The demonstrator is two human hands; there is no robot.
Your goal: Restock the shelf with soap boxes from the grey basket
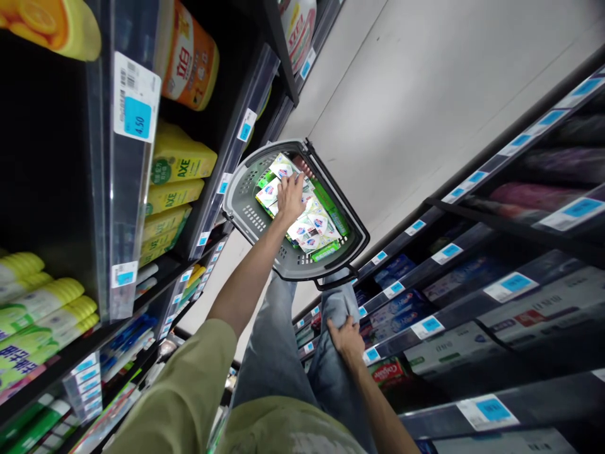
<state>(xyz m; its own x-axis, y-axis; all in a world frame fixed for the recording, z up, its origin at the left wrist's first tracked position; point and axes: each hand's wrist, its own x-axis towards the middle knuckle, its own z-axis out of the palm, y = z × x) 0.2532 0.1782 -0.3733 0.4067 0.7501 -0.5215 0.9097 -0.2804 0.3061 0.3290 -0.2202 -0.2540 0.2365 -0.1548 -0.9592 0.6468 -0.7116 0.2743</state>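
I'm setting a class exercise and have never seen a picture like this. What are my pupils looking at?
No machine here, just a person, seen through one camera worn on their own head, looking down. The bare left hand reaches into a grey basket and touches small packets; whether it grips one is unclear. The right hand rests on the knee, holding nothing visible. The basket seems to stand on the floor, between shelves with bottles on one side and boxes on the other.

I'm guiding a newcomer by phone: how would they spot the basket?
Find the pale floor between two runs of shelves. There, the left hand lies on green-and-white boxes inside the basket. Its open top and gray, slotted walls set it apart from the colorful bottles shelved nearby.
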